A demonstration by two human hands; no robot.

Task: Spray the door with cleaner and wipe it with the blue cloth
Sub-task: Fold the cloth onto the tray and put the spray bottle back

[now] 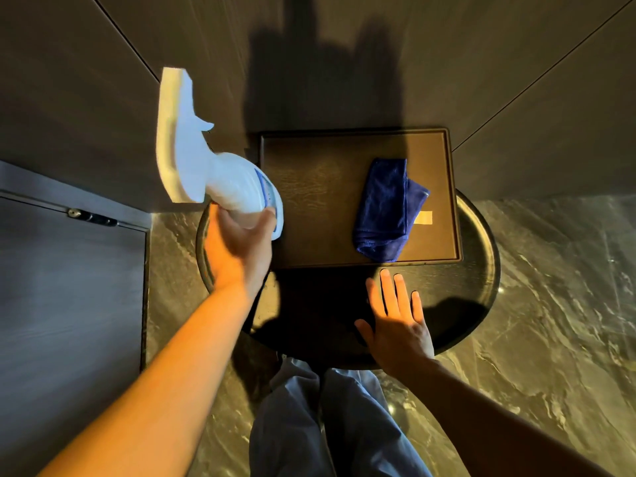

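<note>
My left hand [241,246] grips the body of a white spray bottle [206,166], lifted above the left side of the round table, with its nozzle head tilted up toward the wall. The blue cloth [385,208] lies folded on the right part of a dark rectangular tray [309,187]. My right hand [399,318] rests flat with fingers spread on the round black table [478,270], just in front of the tray and below the cloth. The grey door [69,287] is at the left, with a small metal fitting on its top edge.
Dark panelled walls [447,63] stand behind the table. A small yellowish tag [424,217] lies on the tray beside the cloth. Marble floor [550,339] surrounds the table. My legs in blue trousers [327,425] are below the table's near edge.
</note>
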